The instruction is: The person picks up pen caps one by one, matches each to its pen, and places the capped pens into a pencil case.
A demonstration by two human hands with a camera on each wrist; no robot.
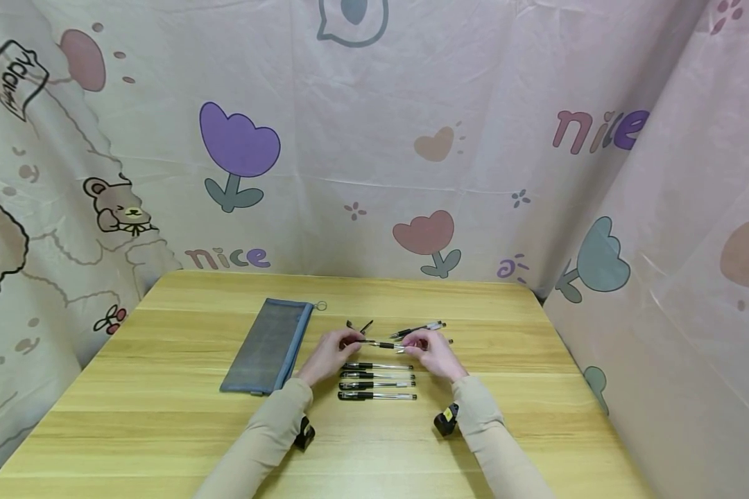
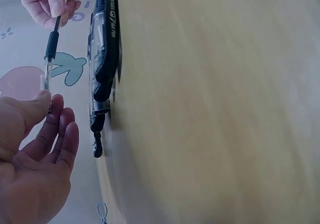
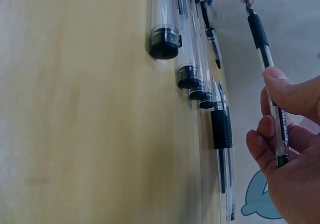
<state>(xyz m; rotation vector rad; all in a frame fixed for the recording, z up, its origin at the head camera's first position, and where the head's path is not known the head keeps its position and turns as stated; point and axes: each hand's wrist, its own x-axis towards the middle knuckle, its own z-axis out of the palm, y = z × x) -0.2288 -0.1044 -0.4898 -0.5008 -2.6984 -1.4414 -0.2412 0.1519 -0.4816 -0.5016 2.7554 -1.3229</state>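
Observation:
Between my two hands a clear gel pen [image 1: 387, 345] with a black grip is held level above the table. My left hand [image 1: 332, 355] pinches a clear pen cap [image 2: 46, 82] at the pen's tip, between thumb and fingertips. My right hand [image 1: 433, 352] grips the barrel near its black end, thumb on one side and fingers curled on the other. In the right wrist view, the tip end [image 3: 248, 3] meets the cap at the left fingers. Just nearer than the hands, several capped gel pens [image 1: 377, 385] lie parallel in a row.
Beyond the right hand lie uncapped pens [image 1: 419, 330]. Small black-and-clear caps [image 1: 366, 326] lie beyond the left hand. A grey mesh zip pouch [image 1: 262, 346] with blue edging lies at left, its ring [image 1: 321, 305] at the far corner. A patterned curtain [image 1: 349, 138] hangs behind the wooden table [image 1: 162, 402].

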